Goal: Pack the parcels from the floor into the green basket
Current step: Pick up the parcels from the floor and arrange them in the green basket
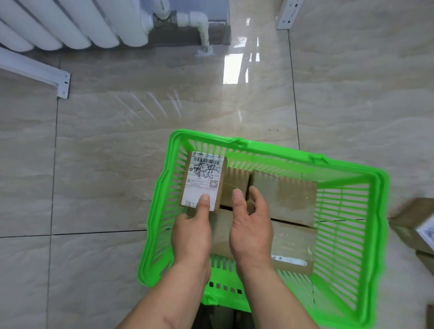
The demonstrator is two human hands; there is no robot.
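My left hand [191, 233] grips the labelled parcel [203, 180] at its near end, thumb pressed flat on the white label, the other fingers hidden beneath, so I can steer it down along the basket's left wall. My right hand [251, 225] reaches in beside it, fingers loosely curled against a plain brown parcel [235, 187] at the far left of the basket; whether it truly grips or only steadies that box I cannot tell. I judge it is keeping the box from shifting while I fit the labelled one in next to it. The labelled parcel sits tilted over the far-left corner of the green basket [347, 254], just above the others. Two more brown parcels lie inside: one [286, 202] along the far wall, another [292, 249] nearer me, leaving the right side bare. On the floor [106, 154] by the basket's right edge more parcels [425, 227] wait, well apart from my hands.
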